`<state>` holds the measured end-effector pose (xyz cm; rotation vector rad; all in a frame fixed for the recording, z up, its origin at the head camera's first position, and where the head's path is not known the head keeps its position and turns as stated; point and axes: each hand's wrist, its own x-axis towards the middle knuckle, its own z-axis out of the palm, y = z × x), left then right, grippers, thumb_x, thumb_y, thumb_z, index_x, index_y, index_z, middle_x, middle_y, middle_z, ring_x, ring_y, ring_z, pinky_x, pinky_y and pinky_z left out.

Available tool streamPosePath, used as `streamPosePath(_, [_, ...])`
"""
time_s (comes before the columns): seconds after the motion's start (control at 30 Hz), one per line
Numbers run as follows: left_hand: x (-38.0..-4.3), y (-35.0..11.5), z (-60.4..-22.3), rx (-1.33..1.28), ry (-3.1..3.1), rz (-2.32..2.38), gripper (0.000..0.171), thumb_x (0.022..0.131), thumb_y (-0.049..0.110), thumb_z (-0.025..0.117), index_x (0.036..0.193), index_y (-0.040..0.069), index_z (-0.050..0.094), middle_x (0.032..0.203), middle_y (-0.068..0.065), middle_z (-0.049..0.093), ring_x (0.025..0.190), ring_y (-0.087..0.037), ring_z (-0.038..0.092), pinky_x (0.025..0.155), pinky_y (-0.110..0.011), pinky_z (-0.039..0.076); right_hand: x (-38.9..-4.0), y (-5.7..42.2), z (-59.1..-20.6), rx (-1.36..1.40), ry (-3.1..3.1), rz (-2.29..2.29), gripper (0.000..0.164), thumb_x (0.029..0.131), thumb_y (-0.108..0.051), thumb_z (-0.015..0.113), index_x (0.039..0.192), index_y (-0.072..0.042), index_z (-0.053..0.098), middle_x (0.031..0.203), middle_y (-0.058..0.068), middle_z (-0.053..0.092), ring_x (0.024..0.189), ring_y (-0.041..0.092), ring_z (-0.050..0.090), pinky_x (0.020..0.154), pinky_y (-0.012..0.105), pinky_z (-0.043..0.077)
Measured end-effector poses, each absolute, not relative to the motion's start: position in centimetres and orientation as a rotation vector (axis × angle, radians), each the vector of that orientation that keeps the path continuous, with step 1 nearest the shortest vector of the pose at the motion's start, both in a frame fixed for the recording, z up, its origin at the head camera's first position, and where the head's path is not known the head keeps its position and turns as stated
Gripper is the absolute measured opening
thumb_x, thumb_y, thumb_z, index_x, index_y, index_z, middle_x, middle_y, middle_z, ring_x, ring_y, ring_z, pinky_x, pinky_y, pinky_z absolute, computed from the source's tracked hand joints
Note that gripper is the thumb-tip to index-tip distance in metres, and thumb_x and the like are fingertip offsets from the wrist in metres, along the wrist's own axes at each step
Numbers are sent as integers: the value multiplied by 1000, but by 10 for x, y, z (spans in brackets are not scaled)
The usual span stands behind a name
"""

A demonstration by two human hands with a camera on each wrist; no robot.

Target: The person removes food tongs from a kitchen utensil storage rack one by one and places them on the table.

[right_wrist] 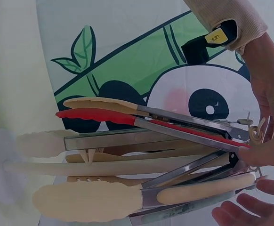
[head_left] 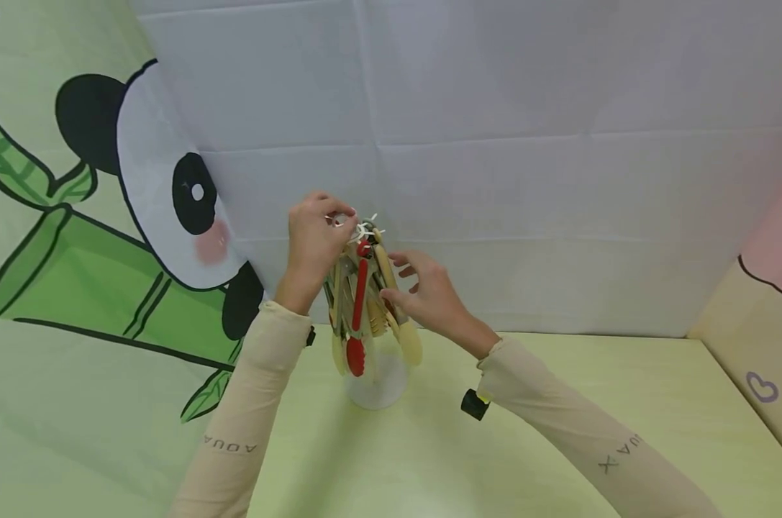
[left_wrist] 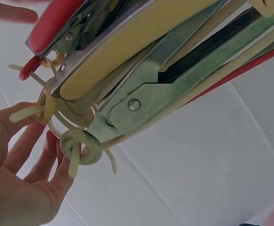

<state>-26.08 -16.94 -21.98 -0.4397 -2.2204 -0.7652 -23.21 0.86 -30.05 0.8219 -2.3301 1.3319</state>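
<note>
Several kitchen tongs hang in a ring from the white hooks [head_left: 362, 232] of an upright stand, whose round white base [head_left: 379, 392] rests on the table. At the front hang red tongs [head_left: 360, 295], with beige tongs [head_left: 408, 342] to their right. Green-handled tongs [left_wrist: 134, 101] hang by a pull ring in the left wrist view. My left hand [head_left: 316, 237] grips the top of the stand with bent fingers, among the hooks. Beside the beige tongs, my right hand [head_left: 432, 295] has its fingers spread, its thumb close to the handles; contact is unclear.
A pale yellow table [head_left: 559, 403] lies under the stand. White cloth [head_left: 494, 216] hangs close behind, and a cloth printed with a panda [head_left: 151, 180] covers the left side. A pink and cream panel [head_left: 753, 338] borders the right.
</note>
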Motion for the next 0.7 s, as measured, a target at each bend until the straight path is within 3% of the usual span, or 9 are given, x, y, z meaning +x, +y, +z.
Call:
streamPosePath(0.23, [-254,-166,-221,-378,-2214,-685,7,80,6,71,80,0,74,88,-15,65,75,-28,58,67,-38,48,-238,5,-303,788,-2357,1370,53,84,-13,72,131,-1,51,120,15,58,100,28,59,76,38,53])
streamPosePath(0.43, [-252,-168,-226,-381,-2204,-740,6,79,1,67,74,-3,68,89,-14,62,78,-29,55,70,-39,46,-238,1,-304,784,-2385,1399,51,85,-13,71,131,-5,51,119,12,57,101,30,59,76,36,53])
streamPosePath(0.5, [-251,-169,-228,-396,-2184,-787,4,79,0,67,81,-3,69,91,-15,62,79,-30,56,70,-38,47,-237,-1,-304,785,-2388,1401,51,84,-13,71,131,-6,52,117,11,57,101,30,59,77,35,53])
streamPosePath(0.6, [-252,-169,-229,-407,-2185,-797,15,80,2,70,94,-3,71,94,-16,62,79,-29,56,69,-38,47,-239,-2,-304,794,-2385,1405,51,84,-12,71,131,-6,52,117,11,58,101,32,59,80,35,52])
streamPosePath(0.7, [-251,-168,-228,-410,-2198,-777,18,81,5,71,98,-2,73,94,-16,61,80,-28,55,70,-38,47,-241,-2,-303,805,-2380,1406,51,84,-11,71,132,-5,51,118,12,58,100,33,59,82,35,51])
